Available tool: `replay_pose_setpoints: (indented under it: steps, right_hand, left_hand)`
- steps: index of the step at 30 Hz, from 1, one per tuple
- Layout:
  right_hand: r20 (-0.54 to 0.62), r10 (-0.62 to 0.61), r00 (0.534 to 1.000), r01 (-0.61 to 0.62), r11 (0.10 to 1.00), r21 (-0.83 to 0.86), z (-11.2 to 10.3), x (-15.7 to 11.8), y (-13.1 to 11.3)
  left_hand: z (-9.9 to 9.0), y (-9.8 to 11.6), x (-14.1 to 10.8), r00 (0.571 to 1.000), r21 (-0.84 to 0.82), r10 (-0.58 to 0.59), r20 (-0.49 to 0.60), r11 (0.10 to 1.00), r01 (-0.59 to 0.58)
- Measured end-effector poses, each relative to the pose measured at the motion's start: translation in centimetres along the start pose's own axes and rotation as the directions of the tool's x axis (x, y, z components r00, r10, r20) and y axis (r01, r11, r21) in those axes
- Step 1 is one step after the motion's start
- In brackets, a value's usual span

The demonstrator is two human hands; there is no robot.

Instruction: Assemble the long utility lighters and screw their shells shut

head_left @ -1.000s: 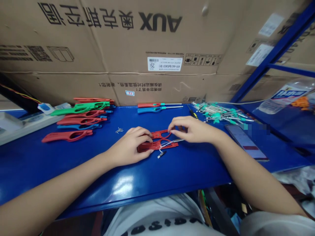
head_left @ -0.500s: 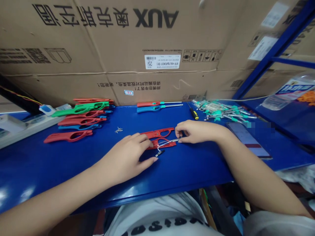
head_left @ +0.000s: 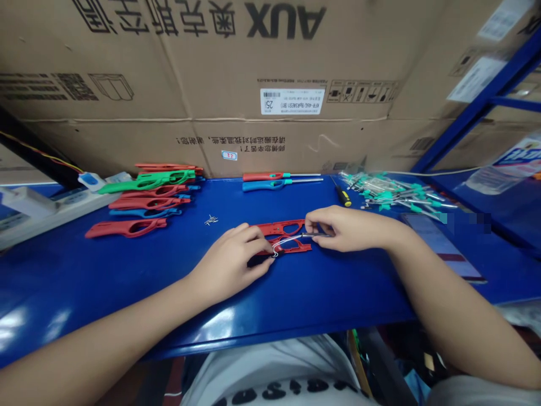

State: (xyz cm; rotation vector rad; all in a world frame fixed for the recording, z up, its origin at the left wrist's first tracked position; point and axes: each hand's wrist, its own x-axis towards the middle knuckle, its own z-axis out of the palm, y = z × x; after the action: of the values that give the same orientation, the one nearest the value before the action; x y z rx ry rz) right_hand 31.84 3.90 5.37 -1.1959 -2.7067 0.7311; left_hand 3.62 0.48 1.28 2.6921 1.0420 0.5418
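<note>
Two red lighter shell halves [head_left: 281, 228] lie side by side on the blue table, handle loops toward the right. My left hand [head_left: 236, 262] partly covers their left ends. Its thumb and forefinger pinch the small black-and-white end of a pair of white wires [head_left: 287, 240]. The wires run over the nearer half to a thin metal lighter tube [head_left: 313, 234]. My right hand [head_left: 336, 228] grips that tube between thumb and fingers, just above the right ends of the shells. The tube's far end is hidden by the hand.
Several coloured lighter shells [head_left: 131, 227] are stacked at left beside a power strip [head_left: 63, 206]. Small screws [head_left: 211, 220] lie nearby. Two assembled lighters [head_left: 264, 185], a screwdriver [head_left: 344, 196] and a pile of lighter tubes [head_left: 393, 194] line the back. A phone [head_left: 442, 248] lies right.
My left thumb and forefinger have closed on the wire end, which has moved up nearer the shells. My right hand has shifted slightly with the tube. The view has tilted a little.
</note>
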Motion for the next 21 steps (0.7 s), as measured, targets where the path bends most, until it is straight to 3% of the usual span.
replay_pose_setpoints:
  steps: [13, 21]
  right_hand:
    - [-0.067, -0.011, 0.998, 0.010, 1.000, -0.015, -0.17, 0.26, -0.11]
    - [0.080, -0.046, 0.996, 0.044, 0.998, 0.035, -0.14, -0.01, -0.19]
  left_hand:
    - [0.70, -0.73, 0.09, 0.993, -0.089, -0.013, -0.118, 0.996, 0.002]
    - [-0.02, -0.17, 0.23, 0.947, -0.259, -0.051, -0.317, 0.965, -0.035]
